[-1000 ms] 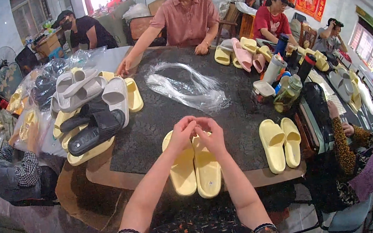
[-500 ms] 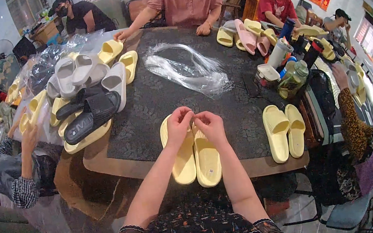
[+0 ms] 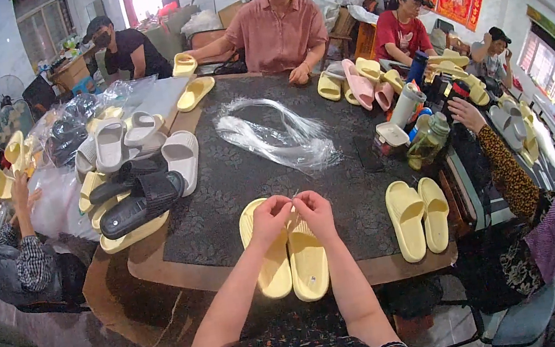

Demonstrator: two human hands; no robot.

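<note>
My left hand [image 3: 271, 219] and my right hand [image 3: 314, 215] meet fingertip to fingertip over a pair of pale yellow slippers. Both are closed in a pinch; whatever tiny thing is between the fingers cannot be made out. Under them, the left slipper [image 3: 277, 275] and the right slipper [image 3: 309, 266] lie side by side, soles down, heels toward me at the table's near edge. My hands partly hide their straps. Beyond lies a looped bundle of clear, thin plastic strands [image 3: 272, 147] on the dark cloth.
Another yellow pair [image 3: 411, 225] stands at right. Black slippers [image 3: 145, 202] and grey slippers [image 3: 112, 144] are piled at left, near plastic bags [image 3: 56, 206]. A bottle [image 3: 430, 140] and cups crowd the right side. Several people sit or stand around the table [image 3: 371, 271].
The view has tilted up, so the table sits lower in it. My hands stay pinched together over the slippers. At left, a person has raised yellow slippers; at right, a person's hand has moved toward the bottles.
</note>
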